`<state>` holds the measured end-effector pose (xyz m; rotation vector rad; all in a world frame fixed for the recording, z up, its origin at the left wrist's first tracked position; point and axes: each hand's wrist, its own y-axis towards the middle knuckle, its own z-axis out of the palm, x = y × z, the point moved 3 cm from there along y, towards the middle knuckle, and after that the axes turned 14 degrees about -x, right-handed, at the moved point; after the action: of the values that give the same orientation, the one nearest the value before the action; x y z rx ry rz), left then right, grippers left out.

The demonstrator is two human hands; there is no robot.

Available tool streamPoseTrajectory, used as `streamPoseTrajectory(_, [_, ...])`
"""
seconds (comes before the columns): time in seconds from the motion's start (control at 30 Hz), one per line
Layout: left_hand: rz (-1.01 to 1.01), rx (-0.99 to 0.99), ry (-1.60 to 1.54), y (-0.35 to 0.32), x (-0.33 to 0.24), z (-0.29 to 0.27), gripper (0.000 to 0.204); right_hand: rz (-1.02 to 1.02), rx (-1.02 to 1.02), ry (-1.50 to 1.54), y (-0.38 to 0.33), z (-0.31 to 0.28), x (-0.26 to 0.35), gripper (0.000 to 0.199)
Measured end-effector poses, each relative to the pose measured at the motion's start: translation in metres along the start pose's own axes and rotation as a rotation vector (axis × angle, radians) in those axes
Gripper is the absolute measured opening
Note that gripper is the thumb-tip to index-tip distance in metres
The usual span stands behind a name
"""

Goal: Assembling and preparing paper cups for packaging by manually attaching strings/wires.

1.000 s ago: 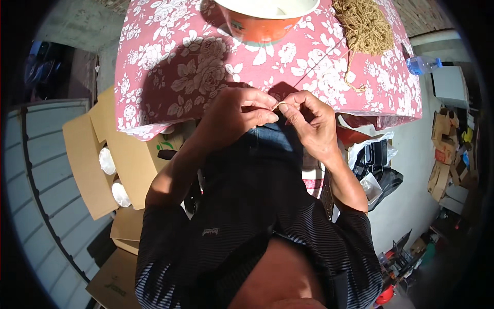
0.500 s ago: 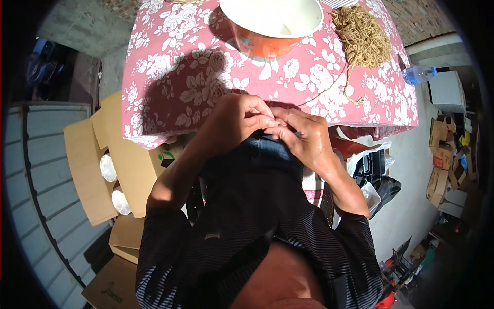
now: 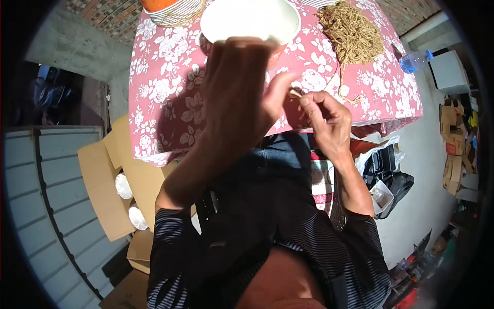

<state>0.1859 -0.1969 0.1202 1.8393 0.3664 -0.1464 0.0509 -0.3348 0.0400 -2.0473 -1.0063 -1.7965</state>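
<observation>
My left hand is raised over the near edge of the table, its fingers stretched out towards the white-rimmed bucket and its thumb apart. It is partly smeared by motion and hides part of the bucket's orange side. To its right, my right hand pinches a short piece of tan twine between thumb and forefinger. A tangled heap of tan twine lies beyond that hand on the flowered tablecloth, with a loose strand trailing towards me.
At the far left stands an orange and white striped container with twine around it. A plastic bottle lies at the table's right edge. Cardboard boxes stand on my left; bags and black containers sit low on my right.
My hands, together at the table edge before, have moved apart. The left has risen forward towards the bucket with its fingers stretched; the right has shifted right, pinching the twine.
</observation>
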Motion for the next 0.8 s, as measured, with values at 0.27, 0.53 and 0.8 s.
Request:
streamPoseTrajectory(0.27, [0.078,0.169,0.007,0.023,0.036,0.067,0.023,0.068,-0.176,0.173,0.019,-0.017,0.006,0.012])
streamPoseTrajectory(0.53, [-0.233,0.271,0.02,0.027,0.041,0.0,0.018,0.064,-0.141,0.295,0.034,0.011,0.024,0.012])
streamPoseTrajectory(0.8, [-0.205,0.22,-0.109,0.012,0.05,-0.008,0.032,-0.219,-0.191,0.168,0.042,0.05,0.032,0.008])
